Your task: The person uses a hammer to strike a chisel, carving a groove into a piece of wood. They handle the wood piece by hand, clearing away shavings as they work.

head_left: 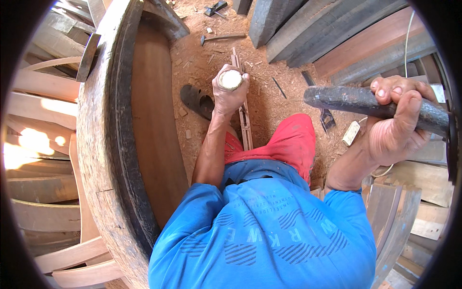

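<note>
My left hand (pixel 228 98) is wrapped round an upright tool with a pale, round wooden end (pixel 230 80), like a chisel handle. Its lower part is hidden beneath the fist. Below it, a long narrow wooden strip (pixel 246 129) with slots runs between my legs. On the right, my right hand (pixel 397 115) is raised and closed round a thick, dark, worn handle (pixel 339 99). A flat dark head (pixel 452 147) on that tool is partly cut off at the picture's edge, so its exact kind is unclear.
A large curved wooden beam (pixel 98 139) stands at my left. Shavings cover the floor, where a hammer (pixel 224 37), a thin dark stick (pixel 279 88), a dark metal tool (pixel 327 120), a pale block (pixel 351 133) and a dark clog (pixel 196 100) lie. Planks (pixel 327 38) stand far right.
</note>
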Action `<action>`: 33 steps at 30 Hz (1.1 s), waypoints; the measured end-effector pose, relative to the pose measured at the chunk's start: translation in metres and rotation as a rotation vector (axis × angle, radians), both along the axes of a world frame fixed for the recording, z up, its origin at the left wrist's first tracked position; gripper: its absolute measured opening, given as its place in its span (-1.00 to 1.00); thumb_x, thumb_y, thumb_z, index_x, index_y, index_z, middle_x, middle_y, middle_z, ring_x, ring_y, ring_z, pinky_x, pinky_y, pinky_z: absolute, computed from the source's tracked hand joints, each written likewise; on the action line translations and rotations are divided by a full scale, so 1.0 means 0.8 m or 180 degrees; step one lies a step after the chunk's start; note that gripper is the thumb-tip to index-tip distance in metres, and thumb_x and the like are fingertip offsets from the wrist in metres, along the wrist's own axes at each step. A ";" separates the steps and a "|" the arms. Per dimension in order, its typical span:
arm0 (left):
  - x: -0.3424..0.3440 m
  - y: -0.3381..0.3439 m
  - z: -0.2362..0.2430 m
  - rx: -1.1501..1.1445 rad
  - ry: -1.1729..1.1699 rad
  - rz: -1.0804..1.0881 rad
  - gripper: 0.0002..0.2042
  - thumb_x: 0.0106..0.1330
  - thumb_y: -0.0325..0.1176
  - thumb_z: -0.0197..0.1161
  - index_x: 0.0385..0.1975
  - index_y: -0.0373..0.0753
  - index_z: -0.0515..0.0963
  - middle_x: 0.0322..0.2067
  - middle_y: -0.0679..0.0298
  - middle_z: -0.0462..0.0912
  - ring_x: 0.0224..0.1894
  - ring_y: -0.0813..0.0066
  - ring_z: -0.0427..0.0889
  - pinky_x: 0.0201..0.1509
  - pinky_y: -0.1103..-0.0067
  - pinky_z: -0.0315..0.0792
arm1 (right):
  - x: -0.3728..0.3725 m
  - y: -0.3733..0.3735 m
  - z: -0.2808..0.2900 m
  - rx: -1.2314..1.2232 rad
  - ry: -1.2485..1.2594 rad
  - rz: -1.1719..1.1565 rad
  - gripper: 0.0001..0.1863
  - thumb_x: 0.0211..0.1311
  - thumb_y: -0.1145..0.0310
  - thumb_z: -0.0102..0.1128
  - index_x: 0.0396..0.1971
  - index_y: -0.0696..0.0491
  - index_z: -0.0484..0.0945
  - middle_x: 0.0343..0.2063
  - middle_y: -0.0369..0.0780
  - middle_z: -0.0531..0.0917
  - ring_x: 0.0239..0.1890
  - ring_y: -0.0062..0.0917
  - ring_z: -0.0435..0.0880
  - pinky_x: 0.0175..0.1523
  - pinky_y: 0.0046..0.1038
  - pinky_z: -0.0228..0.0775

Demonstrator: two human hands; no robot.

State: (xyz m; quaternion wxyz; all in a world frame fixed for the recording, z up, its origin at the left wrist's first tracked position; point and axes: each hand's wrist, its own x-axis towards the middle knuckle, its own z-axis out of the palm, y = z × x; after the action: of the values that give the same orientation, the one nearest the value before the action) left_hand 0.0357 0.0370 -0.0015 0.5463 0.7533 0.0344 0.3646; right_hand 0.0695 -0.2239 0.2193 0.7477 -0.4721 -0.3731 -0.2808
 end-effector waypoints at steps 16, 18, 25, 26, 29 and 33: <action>-0.009 -0.037 0.001 -0.0051 -0.0223 0.0312 -0.85 0.18 -0.51 0.43 -0.41 -0.29 0.53 -0.56 0.29 0.65 -0.50 0.63 0.63 -0.40 0.60 0.52 | 0.032 0.017 0.031 -0.0458 -0.0538 -0.0495 -0.88 0.37 0.42 0.25 -0.34 0.14 0.56 -0.48 -0.17 0.59 -0.43 -0.38 0.61 -0.18 -0.22 0.58; 0.002 -0.043 -0.019 0.0026 -0.0017 0.0096 -0.84 0.16 -0.50 0.43 -0.37 -0.31 0.54 -0.51 0.21 0.66 -0.47 0.50 0.69 -0.34 0.58 0.55 | 0.029 0.037 0.007 -0.0664 -0.0360 -0.0383 -0.91 0.40 0.43 0.22 -0.28 0.13 0.56 -0.45 -0.17 0.64 -0.39 -0.39 0.65 -0.21 -0.29 0.58; 0.013 -0.031 -0.019 -0.0497 0.0453 0.0004 -0.74 0.15 -0.51 0.40 -0.17 -0.29 0.55 -0.31 0.15 0.67 -0.23 0.48 0.72 -0.12 0.55 0.59 | 0.050 0.055 -0.130 -0.5333 0.0458 -0.0256 -0.68 0.20 0.33 0.38 -0.12 0.17 0.58 -0.37 -0.03 0.70 -0.30 -0.29 0.73 -0.18 -0.27 0.53; 0.000 -0.038 -0.023 -0.0133 0.0181 -0.0085 -0.74 0.15 -0.52 0.40 -0.17 -0.29 0.55 -0.30 0.15 0.67 -0.24 0.47 0.73 -0.13 0.56 0.59 | 0.052 0.046 -0.133 -0.4861 0.0622 -0.0143 -0.69 0.18 0.34 0.38 -0.16 0.18 0.56 -0.43 -0.01 0.67 -0.34 -0.22 0.72 -0.19 -0.21 0.52; -0.055 -0.069 -0.025 0.0062 0.0063 -0.0416 -0.79 0.17 -0.55 0.39 -0.22 -0.29 0.56 -0.28 0.21 0.62 -0.23 0.49 0.64 -0.12 0.58 0.54 | 0.049 0.044 -0.109 -0.3682 0.1250 0.0210 -0.63 0.13 0.30 0.45 -0.16 0.18 0.56 -0.37 -0.06 0.69 -0.34 -0.29 0.71 -0.18 -0.23 0.51; 0.017 -0.018 -0.035 0.0397 -0.0263 0.0107 -0.78 0.14 -0.56 0.37 -0.23 -0.27 0.56 -0.28 0.18 0.69 -0.27 0.43 0.72 -0.19 0.51 0.62 | 0.046 0.038 -0.037 -0.2772 0.0991 -0.0396 -0.57 0.17 0.20 0.49 -0.06 0.10 0.59 -0.30 -0.22 0.68 -0.28 -0.45 0.68 -0.15 -0.32 0.51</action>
State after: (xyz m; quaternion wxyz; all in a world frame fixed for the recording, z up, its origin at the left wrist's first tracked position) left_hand 0.0496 0.0226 -0.0296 0.4931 0.7695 0.0017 0.4059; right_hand 0.1065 -0.1938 0.1894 0.5088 -0.8000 -0.3105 -0.0681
